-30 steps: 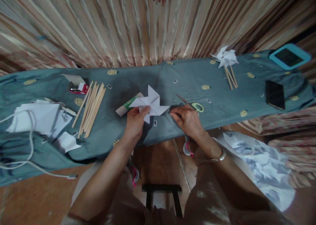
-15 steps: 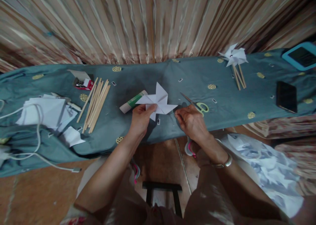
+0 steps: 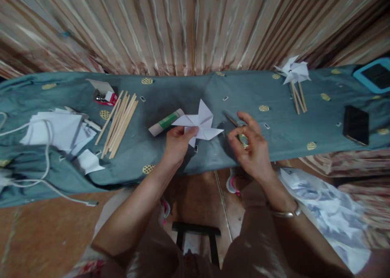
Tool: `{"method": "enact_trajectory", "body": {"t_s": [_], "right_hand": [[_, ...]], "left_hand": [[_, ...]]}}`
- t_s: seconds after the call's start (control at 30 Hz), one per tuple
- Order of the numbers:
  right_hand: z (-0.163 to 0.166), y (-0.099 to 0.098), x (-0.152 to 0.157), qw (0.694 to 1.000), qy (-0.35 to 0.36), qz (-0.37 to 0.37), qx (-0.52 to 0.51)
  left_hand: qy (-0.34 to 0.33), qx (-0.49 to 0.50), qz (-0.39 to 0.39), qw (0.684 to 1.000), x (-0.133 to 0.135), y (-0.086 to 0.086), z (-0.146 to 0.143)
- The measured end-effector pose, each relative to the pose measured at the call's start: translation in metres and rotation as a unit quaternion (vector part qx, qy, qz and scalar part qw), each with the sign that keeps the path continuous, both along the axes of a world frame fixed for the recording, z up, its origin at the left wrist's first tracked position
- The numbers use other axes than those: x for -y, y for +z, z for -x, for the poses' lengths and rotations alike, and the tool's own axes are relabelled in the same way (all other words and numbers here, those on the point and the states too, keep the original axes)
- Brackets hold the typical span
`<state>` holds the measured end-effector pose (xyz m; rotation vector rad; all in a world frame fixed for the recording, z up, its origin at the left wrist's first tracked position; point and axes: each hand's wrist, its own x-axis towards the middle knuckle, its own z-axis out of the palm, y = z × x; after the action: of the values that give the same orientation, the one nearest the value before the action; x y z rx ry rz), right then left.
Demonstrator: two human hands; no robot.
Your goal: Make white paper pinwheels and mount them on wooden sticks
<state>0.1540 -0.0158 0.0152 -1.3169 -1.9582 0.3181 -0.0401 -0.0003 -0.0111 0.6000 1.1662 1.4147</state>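
Observation:
My left hand (image 3: 179, 142) pinches a white paper pinwheel (image 3: 204, 125) at its lower left, thumb on top. To the right of its blades is my right hand (image 3: 251, 146), with thumb and index finger brought together and another finger lifted away. Anything in that pinch is too small to make out. Scissors (image 3: 233, 120) with light green handles lie under the right hand, mostly covered by it. A green and white glue stick (image 3: 166, 122) rests just left of the pinwheel.
Wooden sticks (image 3: 120, 125), an open red box of small metal pins (image 3: 105, 96) and stacked white paper (image 3: 53, 133) are on the left. At right lie finished pinwheels on sticks (image 3: 294, 71), a black phone (image 3: 356, 124) and a blue-framed tablet (image 3: 374, 75). A bag of paper pieces (image 3: 329, 205) stands below.
My right hand has shifted slightly right and turned, lifting a finger and covering more of the scissors. The pinwheel stays in my left hand; the view has shifted a little.

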Motion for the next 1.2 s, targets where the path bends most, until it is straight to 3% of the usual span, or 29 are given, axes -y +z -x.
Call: {"method": "enact_trajectory", "body": {"t_s": [0.17, 0.43, 1.2], "right_hand": [[0.014, 0.021, 0.006, 0.995, 0.063, 0.049, -0.058], [0.024, 0.008, 0.001, 0.991, 0.079, 0.085, -0.059], [0.022, 0.008, -0.002, 0.988, 0.091, 0.11, -0.06]], "left_hand": [[-0.028, -0.057, -0.019, 0.998, 0.004, 0.003, -0.007], [-0.096, -0.073, -0.009, 0.993, 0.012, 0.01, -0.013], [-0.133, -0.089, -0.024, 0.987, 0.015, 0.01, -0.007]]}}
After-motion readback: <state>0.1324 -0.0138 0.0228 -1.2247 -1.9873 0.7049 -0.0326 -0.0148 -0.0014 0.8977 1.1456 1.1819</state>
